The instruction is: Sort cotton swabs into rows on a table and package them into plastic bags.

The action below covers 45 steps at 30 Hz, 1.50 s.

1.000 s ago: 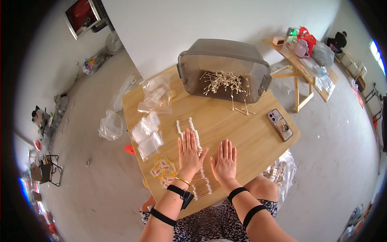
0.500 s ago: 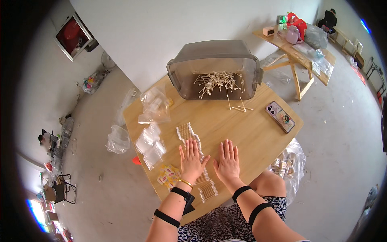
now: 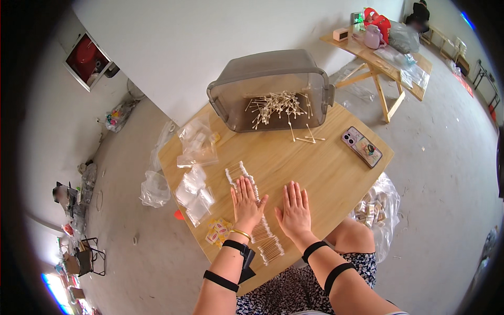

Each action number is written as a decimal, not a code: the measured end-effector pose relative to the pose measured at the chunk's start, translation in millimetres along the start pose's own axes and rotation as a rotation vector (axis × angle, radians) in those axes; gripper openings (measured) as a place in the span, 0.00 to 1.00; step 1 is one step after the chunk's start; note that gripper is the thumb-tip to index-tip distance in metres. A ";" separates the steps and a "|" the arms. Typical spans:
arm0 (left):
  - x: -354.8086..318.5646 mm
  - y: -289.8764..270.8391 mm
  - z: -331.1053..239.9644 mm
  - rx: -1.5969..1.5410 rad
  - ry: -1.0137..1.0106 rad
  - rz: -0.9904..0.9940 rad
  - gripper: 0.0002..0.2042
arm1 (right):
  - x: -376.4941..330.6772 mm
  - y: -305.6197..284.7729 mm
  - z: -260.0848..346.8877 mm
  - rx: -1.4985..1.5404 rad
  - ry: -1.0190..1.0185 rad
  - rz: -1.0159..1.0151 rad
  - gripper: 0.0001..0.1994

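The row of cotton swabs [image 3: 271, 249] lies along the bench [image 3: 336, 184], partly covered by the left hand [image 3: 245, 207], which is flat and unclenched, gripping nothing. The right hand [image 3: 295, 214] rests beside it, likewise spread and free. Over the past second mainly the viewpoint has shifted; the row seems undisturbed. Beyond, loose swabs [image 3: 281, 105] fill part of the grey tub [image 3: 262, 64].

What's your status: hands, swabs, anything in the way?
Left hand open, palm down over swab row. Right hand open, palm down, beside row, holding nothing. Left hand hides part of row. More swabs in tipped bin.
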<state>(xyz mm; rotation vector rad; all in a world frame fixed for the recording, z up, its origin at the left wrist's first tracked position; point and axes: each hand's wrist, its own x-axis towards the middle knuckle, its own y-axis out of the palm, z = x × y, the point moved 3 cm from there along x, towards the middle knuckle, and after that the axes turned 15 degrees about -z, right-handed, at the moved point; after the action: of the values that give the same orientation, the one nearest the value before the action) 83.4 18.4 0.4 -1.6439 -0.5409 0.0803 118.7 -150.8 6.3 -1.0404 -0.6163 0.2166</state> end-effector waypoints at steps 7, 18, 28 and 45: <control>10.6 -3.8 28.3 -0.298 -0.238 -0.174 0.44 | 2.5 1.8 -0.8 0.055 0.001 -0.008 0.35; 21.4 -5.3 70.9 -0.840 -0.491 -0.423 0.42 | 87.0 47.1 44.0 0.779 0.061 -0.044 0.21; 41.2 22.8 50.4 -1.155 -0.356 -0.434 0.40 | 109.6 98.6 86.1 0.740 -0.098 -0.001 0.26; -40.3 -4.9 19.9 -1.223 -0.445 -0.413 0.42 | 37.9 52.9 66.4 0.976 0.047 0.019 0.28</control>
<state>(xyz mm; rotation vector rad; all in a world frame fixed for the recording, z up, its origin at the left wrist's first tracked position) 39.1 21.3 -8.5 -2.6589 -1.4475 -0.2489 117.7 -58.1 -1.2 -0.1072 -0.3750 0.4498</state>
